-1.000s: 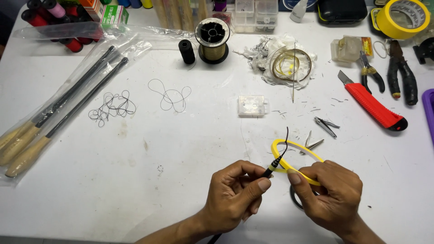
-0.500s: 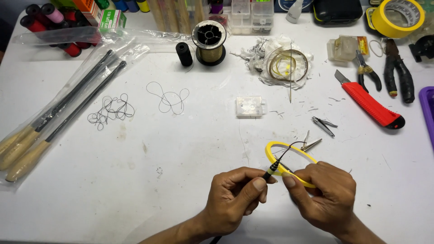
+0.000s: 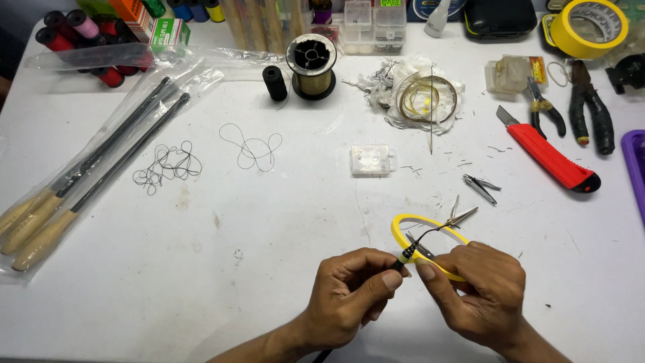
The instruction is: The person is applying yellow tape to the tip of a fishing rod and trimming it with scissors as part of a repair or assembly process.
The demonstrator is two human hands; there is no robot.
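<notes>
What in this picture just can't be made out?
- Head view: the black rod runs into the left hand, whose fingers hide its shaft.
- The yellow strip loops behind the right hand; its end is covered.
- The purple tray is cut by the right edge.

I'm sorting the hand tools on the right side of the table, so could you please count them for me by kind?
Pliers: 2, one small pair and one bigger black pair
Utility knife: 1, red
Tweezers: 1
Small snips: 1, beside the yellow loop by the right hand
Total: 5
</notes>
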